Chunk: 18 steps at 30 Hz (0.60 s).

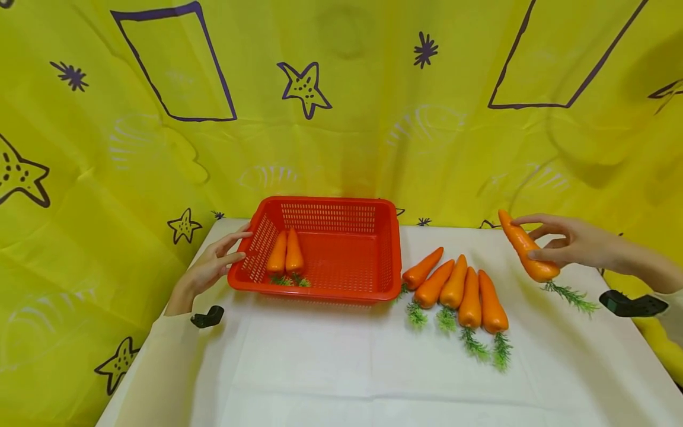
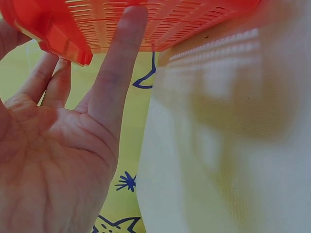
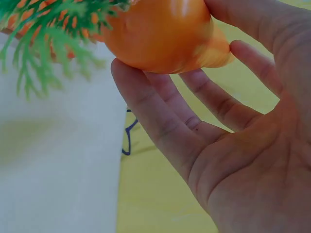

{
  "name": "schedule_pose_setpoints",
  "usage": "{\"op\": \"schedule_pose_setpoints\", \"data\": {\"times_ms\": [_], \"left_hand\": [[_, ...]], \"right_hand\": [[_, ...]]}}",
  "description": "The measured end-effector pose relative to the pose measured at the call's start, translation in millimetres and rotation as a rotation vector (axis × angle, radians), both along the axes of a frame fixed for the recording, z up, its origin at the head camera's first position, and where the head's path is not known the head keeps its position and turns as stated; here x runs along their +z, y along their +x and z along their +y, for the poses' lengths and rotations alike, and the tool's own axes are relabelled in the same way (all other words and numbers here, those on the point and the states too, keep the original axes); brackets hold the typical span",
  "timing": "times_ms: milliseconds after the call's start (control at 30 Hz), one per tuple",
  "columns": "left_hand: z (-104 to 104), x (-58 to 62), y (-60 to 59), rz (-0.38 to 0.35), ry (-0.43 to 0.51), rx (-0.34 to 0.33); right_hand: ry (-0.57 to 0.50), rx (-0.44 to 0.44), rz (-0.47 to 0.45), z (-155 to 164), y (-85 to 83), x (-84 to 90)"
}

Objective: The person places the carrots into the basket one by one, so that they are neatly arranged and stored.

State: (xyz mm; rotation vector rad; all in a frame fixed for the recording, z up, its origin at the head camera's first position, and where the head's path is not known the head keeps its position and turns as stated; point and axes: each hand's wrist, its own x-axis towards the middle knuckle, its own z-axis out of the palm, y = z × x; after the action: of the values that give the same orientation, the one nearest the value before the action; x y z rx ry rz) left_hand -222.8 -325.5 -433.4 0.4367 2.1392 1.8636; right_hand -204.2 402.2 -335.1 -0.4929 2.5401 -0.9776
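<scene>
Carrot lifted right of the basket
Right hand [image 1: 573,242] pinches a carrot [image 1: 525,247] clear of the table; left hand [image 1: 213,264], fingers straight, steadies the red basket [image 1: 373,293].

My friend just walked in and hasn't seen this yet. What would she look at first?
Probably the orange carrot held up in the air by the right hand, above the right side of the white table. Next, the red basket in the middle with two carrots inside, the left hand touching its side, and five more carrots lined up beside it.
</scene>
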Motion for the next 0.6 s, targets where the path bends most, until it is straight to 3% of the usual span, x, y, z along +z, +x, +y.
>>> {"op": "schedule_pose_setpoints", "data": {"times_ms": [433, 600], "left_hand": [[-1.2, -0.4, -0.2, 0.008, -0.004, 0.000], [0.4, 1.7, 0.6, 0.020, -0.044, 0.006]], "right_hand": [[0.056, -0.006, 0.038, -14.6, -3.3, 16.5], [0.009, 0.005, 0.024, -30.9, -8.3, 22.5]]}}
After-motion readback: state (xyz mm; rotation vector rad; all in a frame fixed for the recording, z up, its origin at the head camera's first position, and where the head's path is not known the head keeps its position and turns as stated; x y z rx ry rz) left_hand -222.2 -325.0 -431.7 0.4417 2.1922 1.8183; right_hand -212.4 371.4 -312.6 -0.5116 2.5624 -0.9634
